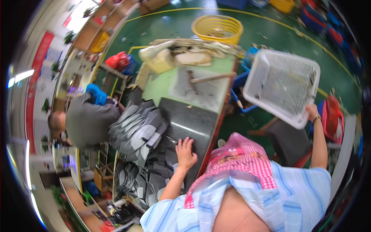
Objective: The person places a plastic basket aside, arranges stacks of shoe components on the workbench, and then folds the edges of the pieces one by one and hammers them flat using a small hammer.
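My right hand (311,112) grips the near right corner of a white plastic basket (253,73) and holds it tilted out to the right of the workbench. A few dark specks show on the slatted bottom. My left hand (186,153) rests on the black slab (189,120) of the bench, its fingers stretched out. Near its fingertips lies a small dark tool (172,140), too small to name. Left of that hand are a high stack of grey and black cut pieces (139,127) and more such pieces (141,183) nearer to me.
A hammer (212,77) lies on a pale board (181,91) farther along the bench. Cream-coloured pieces (193,58) are heaped at its far end. Beyond stands a yellow basket (197,29). A person (91,120) bends at the left; a dark chair (288,143) stands at my right.
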The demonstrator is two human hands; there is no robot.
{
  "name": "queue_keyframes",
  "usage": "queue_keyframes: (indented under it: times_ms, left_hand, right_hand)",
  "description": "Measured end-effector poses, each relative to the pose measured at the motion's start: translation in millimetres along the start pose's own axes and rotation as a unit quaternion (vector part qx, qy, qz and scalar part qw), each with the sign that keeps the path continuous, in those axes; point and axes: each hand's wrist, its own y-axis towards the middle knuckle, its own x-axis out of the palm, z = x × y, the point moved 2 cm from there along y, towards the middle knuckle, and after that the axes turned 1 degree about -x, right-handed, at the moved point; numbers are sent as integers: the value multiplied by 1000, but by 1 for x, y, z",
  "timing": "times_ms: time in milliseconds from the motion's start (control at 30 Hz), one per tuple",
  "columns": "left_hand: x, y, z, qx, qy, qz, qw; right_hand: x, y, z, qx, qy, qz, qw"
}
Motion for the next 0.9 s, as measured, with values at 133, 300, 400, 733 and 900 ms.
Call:
queue_keyframes:
  times_ms: [133,300,400,733,900]
  left_hand:
    - [9,-2,-4,-2,39,30,999]
    - [6,-3,7,-51,31,63,996]
    - [12,18,14,-92,26,69,993]
    - [26,60,100,-44,-34,-39,998]
    - [54,54,74,33,-4,-102,994]
  right_hand:
    - [55,36,-47,46,-44,-65,996]
    - [106,151,-59,-4,-216,-153,964]
    - [91,251,-47,-153,-377,-132,904]
    - [75,154,86,72,-488,-18,870]
    - [-18,71,155,273,-398,-92,871]
